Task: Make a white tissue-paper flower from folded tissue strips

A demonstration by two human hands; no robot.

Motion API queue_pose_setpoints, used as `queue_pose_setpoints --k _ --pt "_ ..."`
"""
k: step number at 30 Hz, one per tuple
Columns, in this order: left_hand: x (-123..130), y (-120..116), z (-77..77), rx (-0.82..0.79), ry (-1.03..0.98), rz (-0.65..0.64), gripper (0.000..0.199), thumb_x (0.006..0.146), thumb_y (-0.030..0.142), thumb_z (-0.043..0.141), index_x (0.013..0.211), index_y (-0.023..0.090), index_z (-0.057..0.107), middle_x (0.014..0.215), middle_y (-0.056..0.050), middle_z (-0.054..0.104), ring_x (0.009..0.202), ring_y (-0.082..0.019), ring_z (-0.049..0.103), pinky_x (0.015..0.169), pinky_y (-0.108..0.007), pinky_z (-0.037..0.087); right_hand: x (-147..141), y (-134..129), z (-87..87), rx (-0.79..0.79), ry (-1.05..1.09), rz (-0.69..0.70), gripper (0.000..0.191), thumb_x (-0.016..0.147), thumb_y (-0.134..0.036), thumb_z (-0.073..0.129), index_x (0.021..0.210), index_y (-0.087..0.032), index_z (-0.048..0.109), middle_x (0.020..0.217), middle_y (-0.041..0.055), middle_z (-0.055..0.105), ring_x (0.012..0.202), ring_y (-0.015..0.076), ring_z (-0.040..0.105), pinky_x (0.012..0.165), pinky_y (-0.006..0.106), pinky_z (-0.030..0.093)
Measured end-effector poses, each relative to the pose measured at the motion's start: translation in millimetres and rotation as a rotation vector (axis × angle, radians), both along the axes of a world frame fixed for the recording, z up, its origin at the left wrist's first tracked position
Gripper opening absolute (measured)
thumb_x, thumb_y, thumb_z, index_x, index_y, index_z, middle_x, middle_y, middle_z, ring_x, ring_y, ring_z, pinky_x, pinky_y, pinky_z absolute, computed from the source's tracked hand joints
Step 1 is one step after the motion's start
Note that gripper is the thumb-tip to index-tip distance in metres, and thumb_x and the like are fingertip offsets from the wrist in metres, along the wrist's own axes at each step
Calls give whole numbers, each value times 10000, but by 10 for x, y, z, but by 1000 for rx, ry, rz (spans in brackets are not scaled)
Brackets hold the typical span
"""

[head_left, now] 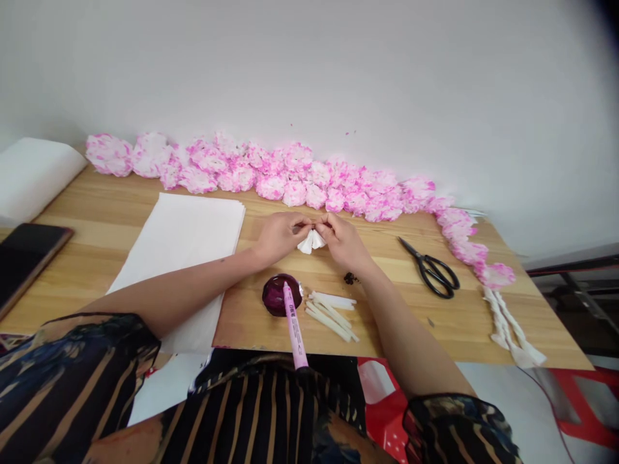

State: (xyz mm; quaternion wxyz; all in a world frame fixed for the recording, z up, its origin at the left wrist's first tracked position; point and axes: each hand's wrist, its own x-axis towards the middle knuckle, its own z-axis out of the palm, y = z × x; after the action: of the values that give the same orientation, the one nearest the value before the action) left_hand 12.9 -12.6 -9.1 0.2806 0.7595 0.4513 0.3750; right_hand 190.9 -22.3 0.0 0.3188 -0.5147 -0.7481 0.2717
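Note:
Both hands meet over the middle of the wooden table. My left hand pinches the gathered top of a small white paper piece that fans out below the fingers. My right hand closes on the same gathered spot from the other side, fingertips almost touching the left ones. Nearer my body, a pink marker leans on a dark purple round dish. Several whitish sticks lie to its right. A stack of white paper sheets lies partly under my left forearm.
Pink-and-white paper flowers line the wall and curve down the right side to twisted white strips. Black scissors lie right of my right hand. At far left are a phone and a white paper pack.

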Motion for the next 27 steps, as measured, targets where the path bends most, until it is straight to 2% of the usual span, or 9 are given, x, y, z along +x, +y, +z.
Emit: queue_pose_setpoints --k 4,8,12,15,18,22,25,27 --pt "-9 -10 6 12 -45 -9 202 855 239 562 807 160 742 782 -38 721 671 -137 561 647 -245 361 21 24 -34 -86 117 37 152 909 -329 479 845 -213 554 809 12 636 722 162 537 698 297 411" --pt "-12 -13 -3 -2 -59 -10 207 852 253 560 808 159 739 774 -34 716 673 -135 568 643 -243 364 53 44 -69 -127 171 10 178 901 -362 506 897 -207 592 819 8 640 747 160 554 696 290 426" --pt "-15 1 -25 -68 -111 -1 207 851 258 556 815 154 732 777 -28 713 682 -134 574 637 -237 371 97 59 -38 -48 178 -105 190 872 -319 539 975 -197 640 866 17 669 770 165 577 722 300 436" --pt "-22 10 -33 -99 -164 -5 216 857 276 561 842 149 734 813 -32 727 694 -133 586 633 -232 380 133 57 11 -7 124 -148 231 900 -384 534 890 -194 665 755 2 629 703 159 545 680 296 406" --pt "-29 5 -25 -59 -132 -14 220 867 278 556 822 144 726 777 -28 715 677 -128 577 622 -230 374 148 45 33 -30 60 -87 339 916 -471 533 809 -188 686 696 3 610 676 159 531 644 295 378" --pt "-30 -13 -10 42 -45 -38 184 858 232 559 775 152 702 739 -18 701 655 -120 559 615 -231 363 135 34 12 -146 159 40 254 864 -413 627 951 -196 728 881 25 712 781 175 603 702 296 431" --pt "-24 -16 -10 57 -41 -47 154 844 205 569 766 155 692 753 -15 705 644 -110 547 613 -229 363 125 34 8 -166 176 24 184 836 -363 649 863 -191 707 805 13 693 718 160 580 668 288 421" --pt "-18 -14 -12 37 -49 -36 154 844 208 571 763 152 689 727 -8 690 624 -104 533 599 -228 354 122 32 24 -109 112 25 175 850 -355 631 812 -191 677 763 7 663 701 154 557 671 289 405"
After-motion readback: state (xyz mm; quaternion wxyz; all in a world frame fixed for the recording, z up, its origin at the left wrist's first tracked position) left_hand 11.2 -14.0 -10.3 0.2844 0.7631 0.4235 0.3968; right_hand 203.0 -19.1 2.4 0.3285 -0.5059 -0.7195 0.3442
